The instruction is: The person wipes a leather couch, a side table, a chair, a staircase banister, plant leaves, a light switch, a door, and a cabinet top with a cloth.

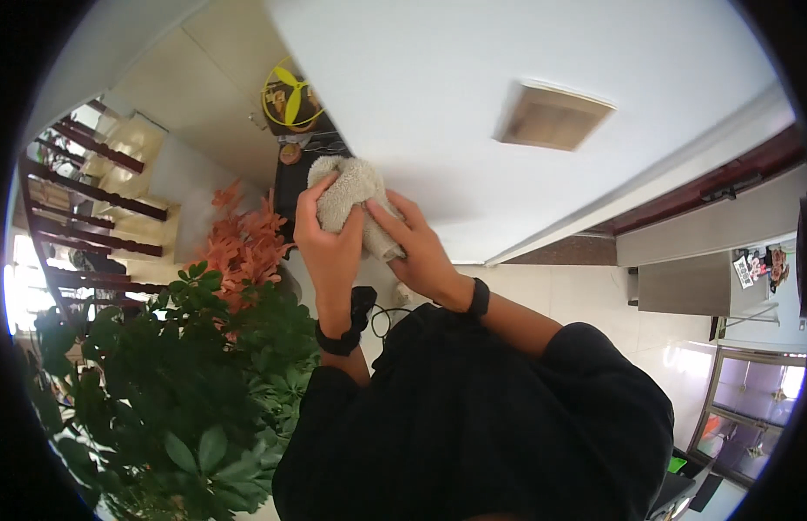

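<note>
A light grey-beige terry cloth (351,189) is bunched up between both of my hands, close to the vertical edge of a white wall (442,130). My left hand (328,241) grips the cloth from the left, its thumb and fingers pressed into the folds. From the right, my right hand (419,251) holds the cloth's lower right part, thumb on top. Some fingertips are hidden behind the cloth. Whether the cloth touches the wall is hard to tell. Each wrist wears a black band.
A brown square plate (556,117) is on the wall. To the left stand a leafy green plant (182,378), an orange-leaved plant (240,241) and a dark shelf (289,185) bearing a yellow ring-shaped propeller (289,94). A staircase railing (104,195) lies farther left; a grey cabinet (683,286) stands right.
</note>
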Motion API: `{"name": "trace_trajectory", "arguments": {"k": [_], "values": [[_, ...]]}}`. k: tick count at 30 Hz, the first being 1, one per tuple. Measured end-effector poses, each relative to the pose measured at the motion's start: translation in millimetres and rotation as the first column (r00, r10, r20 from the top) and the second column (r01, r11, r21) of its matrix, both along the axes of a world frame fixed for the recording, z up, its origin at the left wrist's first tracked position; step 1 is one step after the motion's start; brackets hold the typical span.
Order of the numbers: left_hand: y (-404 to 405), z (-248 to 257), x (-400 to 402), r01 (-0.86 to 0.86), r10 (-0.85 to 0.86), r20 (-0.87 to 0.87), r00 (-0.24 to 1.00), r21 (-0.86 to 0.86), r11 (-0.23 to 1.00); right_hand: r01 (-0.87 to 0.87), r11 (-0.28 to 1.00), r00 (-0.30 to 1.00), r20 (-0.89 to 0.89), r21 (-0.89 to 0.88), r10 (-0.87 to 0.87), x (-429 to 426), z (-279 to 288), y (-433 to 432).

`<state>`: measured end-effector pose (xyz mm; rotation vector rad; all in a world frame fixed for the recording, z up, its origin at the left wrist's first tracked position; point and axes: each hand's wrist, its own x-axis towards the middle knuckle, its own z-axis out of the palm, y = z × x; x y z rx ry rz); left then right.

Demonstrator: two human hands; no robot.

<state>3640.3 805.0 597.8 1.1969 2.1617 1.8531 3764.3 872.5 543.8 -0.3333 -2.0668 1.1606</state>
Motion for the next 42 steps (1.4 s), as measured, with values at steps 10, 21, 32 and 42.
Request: {"name": "trace_trajectory", "arguments": {"k": [10,21,32,42], "values": [[92,39,207,0.519,-0.422,-0.302,0.854,0.454,0.724,0.700,0.496,0.710,-0.573,0.514,-0.408,210,67,83],[174,-17,289,0.447,-0.388,-0.328,0.861,0.126,0.886,0.735,0.533,0.677,-0.394,0.419,-0.622,283,-29,161],[168,-23,297,0.433,-0.391,-0.268,0.881,0.120,0.894,0.700,0.602,0.714,-0.365,0.384,-0.598,291,-20,161],[173,-14,281,0.490,-0.439,-0.312,0.842,0.105,0.865,0.753,0.519,0.658,-0.447,0.405,-0.606,269,-40,168]]}}
